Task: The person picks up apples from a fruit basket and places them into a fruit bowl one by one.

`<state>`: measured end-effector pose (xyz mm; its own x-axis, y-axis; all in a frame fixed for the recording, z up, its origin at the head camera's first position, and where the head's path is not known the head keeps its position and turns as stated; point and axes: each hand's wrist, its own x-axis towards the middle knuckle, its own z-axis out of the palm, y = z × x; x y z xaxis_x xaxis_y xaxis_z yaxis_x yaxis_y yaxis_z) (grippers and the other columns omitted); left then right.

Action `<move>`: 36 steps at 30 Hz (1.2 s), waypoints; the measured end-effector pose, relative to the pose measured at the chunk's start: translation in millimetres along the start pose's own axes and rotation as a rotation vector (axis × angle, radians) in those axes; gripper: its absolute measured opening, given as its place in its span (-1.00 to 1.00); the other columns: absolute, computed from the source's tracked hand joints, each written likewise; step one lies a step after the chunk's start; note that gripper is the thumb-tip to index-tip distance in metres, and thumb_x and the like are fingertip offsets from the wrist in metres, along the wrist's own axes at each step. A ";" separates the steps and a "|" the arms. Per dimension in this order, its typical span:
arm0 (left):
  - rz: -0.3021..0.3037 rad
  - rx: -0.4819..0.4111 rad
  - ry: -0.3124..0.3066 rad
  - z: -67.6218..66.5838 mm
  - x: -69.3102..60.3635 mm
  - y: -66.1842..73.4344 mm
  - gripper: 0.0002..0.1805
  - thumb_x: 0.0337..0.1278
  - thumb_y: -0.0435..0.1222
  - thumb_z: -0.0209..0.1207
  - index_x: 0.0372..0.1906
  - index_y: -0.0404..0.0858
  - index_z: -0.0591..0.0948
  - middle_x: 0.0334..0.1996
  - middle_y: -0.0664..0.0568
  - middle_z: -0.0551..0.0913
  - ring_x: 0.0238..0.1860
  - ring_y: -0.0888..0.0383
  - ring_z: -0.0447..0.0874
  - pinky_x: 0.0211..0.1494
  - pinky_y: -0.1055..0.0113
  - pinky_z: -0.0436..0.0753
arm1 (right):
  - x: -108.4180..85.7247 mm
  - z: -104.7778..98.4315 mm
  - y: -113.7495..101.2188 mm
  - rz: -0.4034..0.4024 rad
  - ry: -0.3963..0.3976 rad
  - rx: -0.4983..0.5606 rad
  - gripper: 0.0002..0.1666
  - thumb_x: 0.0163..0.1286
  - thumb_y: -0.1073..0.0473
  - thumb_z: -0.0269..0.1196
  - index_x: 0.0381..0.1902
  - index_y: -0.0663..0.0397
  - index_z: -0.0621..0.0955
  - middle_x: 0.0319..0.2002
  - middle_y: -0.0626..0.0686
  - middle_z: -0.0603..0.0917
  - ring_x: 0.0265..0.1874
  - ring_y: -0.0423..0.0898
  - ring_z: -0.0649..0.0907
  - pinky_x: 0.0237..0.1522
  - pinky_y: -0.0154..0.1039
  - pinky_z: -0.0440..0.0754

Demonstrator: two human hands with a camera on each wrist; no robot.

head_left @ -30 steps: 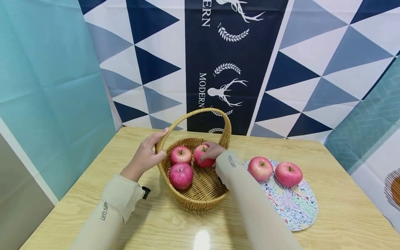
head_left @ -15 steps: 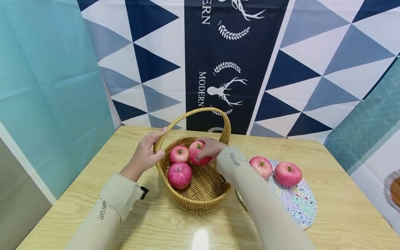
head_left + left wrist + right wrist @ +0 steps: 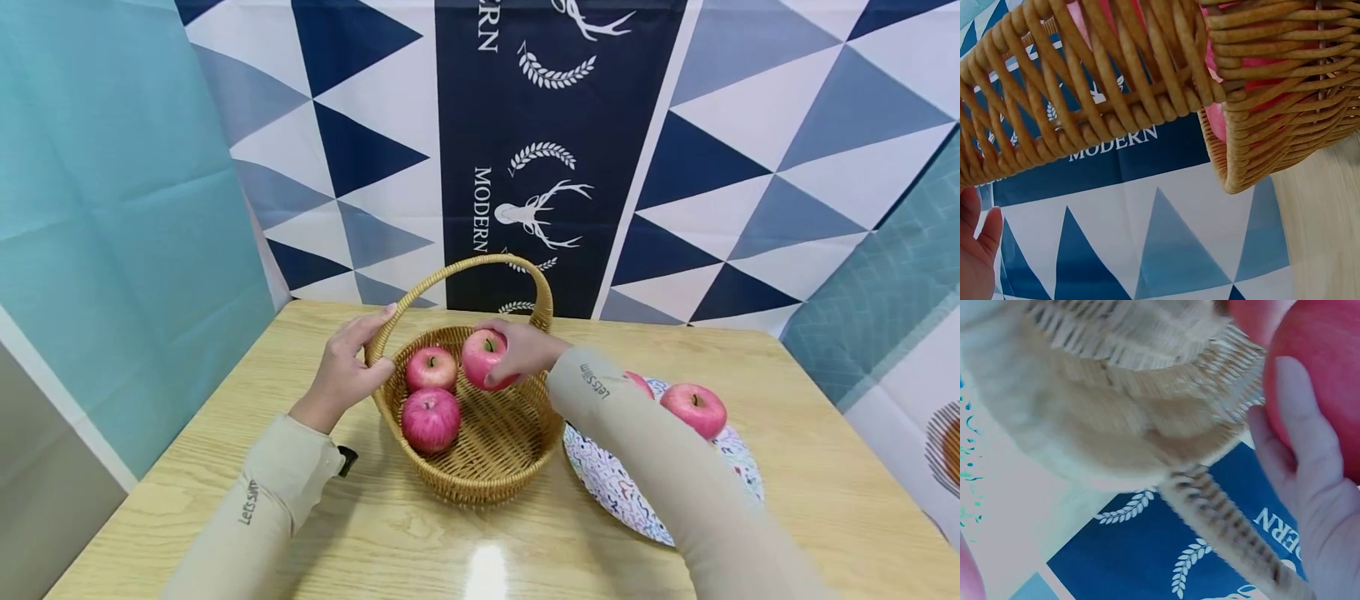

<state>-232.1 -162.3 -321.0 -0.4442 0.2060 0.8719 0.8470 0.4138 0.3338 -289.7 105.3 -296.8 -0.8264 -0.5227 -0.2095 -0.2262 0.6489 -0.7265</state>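
In the head view, the left hand [image 3: 343, 367] holds the left side of the wicker basket's handle [image 3: 397, 312] between fingers and thumb. Curled round a red apple [image 3: 482, 357], the right hand [image 3: 525, 346] has it over the back of the basket [image 3: 487, 483]. Two other apples, one pale red [image 3: 431, 369] and one darker [image 3: 431, 420], lie at the basket's left side. The left wrist view shows part of the left hand [image 3: 977, 250] beside the wicker handle [image 3: 1079, 94]. In the right wrist view, fingers and thumb lie against the apple [image 3: 1329, 375].
Right of the basket is a round patterned plate [image 3: 611, 492] with an apple [image 3: 693, 408] and a second one [image 3: 639, 385] mostly behind the right sleeve. Patterned cloth [image 3: 360, 208] hangs behind the wooden table [image 3: 405, 550].
The right hand has carried its apple first left, then up and slightly right, off the basket's bottom. The right forearm has shifted right and covers more of the plate's apples. The left hand keeps its hold.
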 end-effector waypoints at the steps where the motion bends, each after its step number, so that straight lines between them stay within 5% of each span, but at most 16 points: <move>1: -0.008 0.000 -0.004 -1.1 -0.3 0.2 -0.39 -0.33 -0.58 0.04 0.08 -0.50 0.55 -0.12 -0.33 0.63 -0.46 0.14 0.31 -0.36 0.39 0.31 | -1.0 -2.1 -2.2 -0.015 -0.005 -0.014 0.04 -0.14 0.22 0.42 0.36 0.06 0.27 0.07 0.21 0.44 -0.05 0.09 0.51 -0.28 -0.12 0.68; 10: -0.154 0.016 -0.161 -9.8 4.6 7.0 -0.37 -0.22 -0.60 0.10 0.17 -0.52 0.48 0.05 -0.36 0.56 -0.38 0.08 0.43 -0.56 0.52 0.39 | -14.8 -16.0 -3.6 -0.248 0.044 -0.203 0.04 -0.17 0.19 0.44 0.35 0.14 0.32 0.07 0.14 0.52 -0.05 0.02 0.54 -0.03 -0.12 0.57; 19: -0.388 -0.074 -0.275 -17.6 7.4 15.7 -0.33 -0.07 -0.62 0.06 0.30 -0.38 0.39 0.11 -0.31 0.54 -0.29 -0.09 0.57 -0.68 0.44 0.48 | -31.7 -19.1 -1.3 -0.401 0.078 -0.368 -0.01 -0.20 0.12 0.48 0.28 0.07 0.39 0.04 0.08 0.52 -0.03 0.01 0.51 -0.06 -0.11 0.59; 24: -0.394 -0.073 -0.303 -18.3 6.3 16.1 -0.33 -0.05 -0.61 0.05 0.31 -0.38 0.37 0.02 -0.33 0.57 -0.26 -0.10 0.57 -0.69 0.44 0.45 | -44.2 -20.5 6.4 -0.381 0.062 -0.445 -0.03 -0.18 0.13 0.46 0.30 0.06 0.40 0.10 0.16 0.48 -0.04 0.03 0.52 -0.05 -0.06 0.57; 30: -0.392 -0.051 -0.312 -18.5 3.6 14.9 -0.32 -0.04 -0.59 0.07 0.32 -0.37 0.35 0.22 -0.31 0.45 -0.17 -0.18 0.60 -0.71 0.43 0.43 | -60.1 -23.2 16.4 -0.363 0.008 -0.503 -0.04 -0.20 0.11 0.45 0.27 0.07 0.42 0.03 0.12 0.51 -0.08 0.02 0.51 -0.09 -0.07 0.55; 36: -0.346 -0.028 -0.314 -19.0 4.6 14.6 -0.32 -0.05 -0.58 0.05 0.32 -0.37 0.32 0.27 -0.32 0.39 -0.06 -0.31 0.59 -0.72 0.46 0.35 | -79.5 -28.7 37.1 -0.318 0.040 -0.476 -0.05 -0.18 0.10 0.46 0.27 0.07 0.43 0.03 0.10 0.52 -0.08 0.02 0.52 -0.09 -0.08 0.55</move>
<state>-216.2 -172.2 -305.3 -0.7652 0.3200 0.5587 0.6391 0.4824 0.5990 -247.2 186.7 -288.4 -0.6963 -0.7177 0.0032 -0.6669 0.6453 -0.3727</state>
